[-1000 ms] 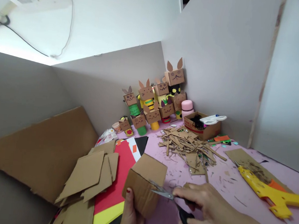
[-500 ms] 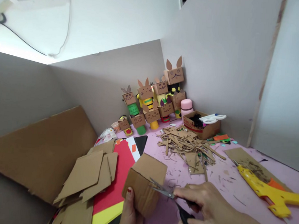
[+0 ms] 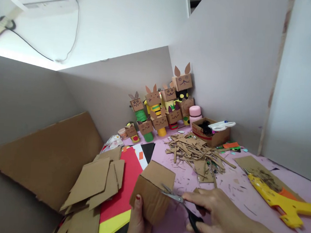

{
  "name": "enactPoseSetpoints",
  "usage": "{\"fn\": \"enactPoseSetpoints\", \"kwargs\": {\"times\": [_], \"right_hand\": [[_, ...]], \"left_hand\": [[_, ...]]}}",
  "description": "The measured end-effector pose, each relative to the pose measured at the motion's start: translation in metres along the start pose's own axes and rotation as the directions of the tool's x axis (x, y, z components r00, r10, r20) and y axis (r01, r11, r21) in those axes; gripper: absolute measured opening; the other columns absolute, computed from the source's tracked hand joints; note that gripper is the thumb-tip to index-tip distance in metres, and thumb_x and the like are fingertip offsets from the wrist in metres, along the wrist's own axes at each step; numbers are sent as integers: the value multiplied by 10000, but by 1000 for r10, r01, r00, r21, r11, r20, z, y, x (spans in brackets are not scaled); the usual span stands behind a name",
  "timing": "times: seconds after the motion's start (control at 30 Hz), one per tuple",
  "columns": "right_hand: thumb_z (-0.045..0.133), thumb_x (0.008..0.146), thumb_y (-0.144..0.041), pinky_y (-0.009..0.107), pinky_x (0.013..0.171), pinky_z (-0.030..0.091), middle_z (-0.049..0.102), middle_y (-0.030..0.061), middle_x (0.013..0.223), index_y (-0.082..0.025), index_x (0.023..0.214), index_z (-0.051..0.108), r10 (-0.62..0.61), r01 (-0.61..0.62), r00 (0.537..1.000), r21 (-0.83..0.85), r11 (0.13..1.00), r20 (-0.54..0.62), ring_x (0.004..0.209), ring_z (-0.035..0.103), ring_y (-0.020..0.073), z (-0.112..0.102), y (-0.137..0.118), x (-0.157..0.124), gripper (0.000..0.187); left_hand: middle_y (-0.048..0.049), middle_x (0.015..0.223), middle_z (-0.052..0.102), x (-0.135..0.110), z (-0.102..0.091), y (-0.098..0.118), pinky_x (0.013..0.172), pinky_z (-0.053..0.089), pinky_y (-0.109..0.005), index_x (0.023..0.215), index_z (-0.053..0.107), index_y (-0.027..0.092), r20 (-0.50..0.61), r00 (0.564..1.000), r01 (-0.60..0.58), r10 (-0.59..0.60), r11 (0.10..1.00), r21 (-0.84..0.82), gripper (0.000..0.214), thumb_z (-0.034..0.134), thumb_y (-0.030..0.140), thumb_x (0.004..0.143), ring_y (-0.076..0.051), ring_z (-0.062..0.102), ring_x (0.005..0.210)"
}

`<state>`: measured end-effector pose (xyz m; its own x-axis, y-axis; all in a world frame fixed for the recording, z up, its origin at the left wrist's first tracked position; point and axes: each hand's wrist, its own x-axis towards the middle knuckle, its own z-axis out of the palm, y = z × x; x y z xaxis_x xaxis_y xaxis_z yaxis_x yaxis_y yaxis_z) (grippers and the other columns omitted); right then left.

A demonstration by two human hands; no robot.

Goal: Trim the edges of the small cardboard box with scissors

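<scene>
My left hand (image 3: 137, 224) grips a brown cardboard box (image 3: 153, 190) from below, near the bottom middle of the view, thumb on its left face. My right hand (image 3: 217, 218) is closed around black-handled scissors (image 3: 188, 212). The blades point left and meet the box's right edge. Both hands hover just above a pink tabletop (image 3: 236, 187).
Cut cardboard pieces (image 3: 96, 182) lie on red and yellow sheets (image 3: 119, 203) at left, beside a large cardboard sheet (image 3: 44, 158). A pile of cardboard strips (image 3: 195, 152), a small box with white scissors (image 3: 210, 131), cardboard rabbit figures (image 3: 162, 102) and a yellow glue gun (image 3: 280, 201) surround the hands.
The view shifted slightly. The scissor blades sit a little further right and lower along the box edge; both hands keep their hold.
</scene>
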<state>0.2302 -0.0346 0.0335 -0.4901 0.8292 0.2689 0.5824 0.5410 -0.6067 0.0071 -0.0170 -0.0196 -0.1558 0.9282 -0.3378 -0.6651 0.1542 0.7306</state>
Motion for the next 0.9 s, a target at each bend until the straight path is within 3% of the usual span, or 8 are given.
{"fn": "enactPoseSetpoints", "kwargs": {"times": [0.17,0.37,0.57,0.8,0.9], "right_hand": [[632,712,-301,271,610,396,672,29,759,-219,934,667,5,-3,999,-46,999,38,682,606,199,-3,-1,-1,239],[631,719,-324,307,639,416,691,64,827,-224,1031,667,22,-19,999,-96,995,32,753,642,243,-4,-2,-1,330],[633,705,-324,295,615,418,719,80,811,-197,990,682,-62,57,998,-146,988,-29,733,669,246,3,3,-5,316],[615,741,-315,265,549,376,719,47,715,-181,977,665,-164,148,983,-174,974,-85,614,654,193,11,4,-9,277],[594,754,-288,281,547,375,720,62,748,-181,999,653,-146,129,987,-201,971,-68,644,665,221,11,3,-8,273]], "left_hand": [[-119,1194,671,0,3,-5,961,448,-477,1335,449,256,100,984,-149,149,989,-14,842,808,424,592,-355,592,1119],[-108,1150,687,1,2,-8,951,461,-447,1298,481,248,137,961,-250,241,967,52,777,800,403,608,-346,578,1136],[-93,1121,700,0,1,-10,961,451,-435,1273,516,256,121,969,-224,216,973,55,763,809,417,587,-342,592,1116],[-130,1134,697,-2,1,-10,942,454,-485,1224,574,213,75,995,-72,71,997,17,744,791,504,575,-375,579,1126],[-122,1138,694,-2,1,-8,952,452,-467,1253,543,222,111,989,-105,102,994,23,703,773,453,630,-353,582,1129]]}}
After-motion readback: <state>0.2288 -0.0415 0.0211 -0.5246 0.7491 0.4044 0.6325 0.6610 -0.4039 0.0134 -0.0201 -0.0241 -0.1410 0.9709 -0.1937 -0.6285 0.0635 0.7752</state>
